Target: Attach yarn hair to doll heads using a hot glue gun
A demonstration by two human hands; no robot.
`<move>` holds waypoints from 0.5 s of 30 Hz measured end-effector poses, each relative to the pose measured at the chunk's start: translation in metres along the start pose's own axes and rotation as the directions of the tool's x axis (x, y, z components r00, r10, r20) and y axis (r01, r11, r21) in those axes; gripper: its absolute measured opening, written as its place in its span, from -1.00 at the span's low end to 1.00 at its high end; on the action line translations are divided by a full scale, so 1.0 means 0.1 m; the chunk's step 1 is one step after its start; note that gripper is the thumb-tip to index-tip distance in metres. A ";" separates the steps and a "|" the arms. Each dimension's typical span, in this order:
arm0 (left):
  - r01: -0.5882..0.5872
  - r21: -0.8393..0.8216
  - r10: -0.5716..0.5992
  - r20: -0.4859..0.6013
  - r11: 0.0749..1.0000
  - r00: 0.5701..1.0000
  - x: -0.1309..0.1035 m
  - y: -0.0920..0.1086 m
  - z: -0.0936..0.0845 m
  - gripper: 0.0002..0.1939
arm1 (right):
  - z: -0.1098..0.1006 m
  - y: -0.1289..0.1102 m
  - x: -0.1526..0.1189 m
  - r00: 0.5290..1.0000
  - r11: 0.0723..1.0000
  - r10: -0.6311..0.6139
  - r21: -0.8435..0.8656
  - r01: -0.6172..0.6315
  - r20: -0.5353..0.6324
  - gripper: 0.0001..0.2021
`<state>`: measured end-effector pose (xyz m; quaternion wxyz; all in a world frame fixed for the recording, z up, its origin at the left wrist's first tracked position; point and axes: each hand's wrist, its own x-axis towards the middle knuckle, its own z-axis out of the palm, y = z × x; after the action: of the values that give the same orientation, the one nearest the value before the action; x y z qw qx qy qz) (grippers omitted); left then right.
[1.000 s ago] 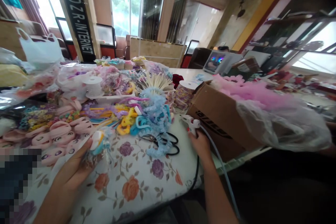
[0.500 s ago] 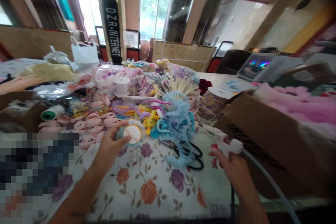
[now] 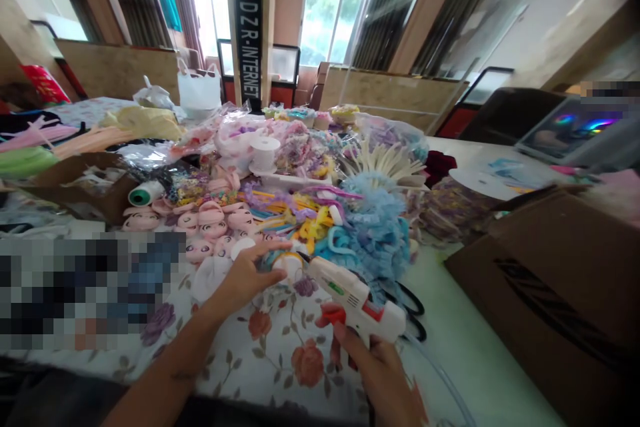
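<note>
Evidently, a gluing step was in hand. The person's left hand (image 3: pixel 250 275) had its grip closed on a small round white piece with an orange rim (image 3: pixel 290 267), held over the white floral cloth (image 3: pixel 273 363) on the counter (image 3: pixel 465 353). The right hand (image 3: pixel 377 367) had its grip clenched around the handle of a white plastic glue gun with red parts (image 3: pixel 345 288), nozzle directed at the piece; contact could not be confirmed. The next move appeared to call for a steady left hand and a measured squeeze. Against the frame half a second earlier, the gun had crossed from right of the black-handled scissors (image 3: pixel 423 308) to the piece, whose white face showed less fully.
</note>
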<state>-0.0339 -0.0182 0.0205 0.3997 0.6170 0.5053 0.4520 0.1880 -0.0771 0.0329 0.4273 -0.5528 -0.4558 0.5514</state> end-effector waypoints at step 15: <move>-0.064 0.114 0.060 0.038 0.991 0.997 -0.02 0.02 0.00 -0.59 | 0.11 0.26 0.02 0.999 0.998 0.039 -0.047 -0.038 0.017 -0.56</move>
<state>-0.0330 -0.0208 0.0223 0.3577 0.6621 0.5042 0.4236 0.1774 -0.0815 0.0068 0.3993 -0.5664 -0.4616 0.5538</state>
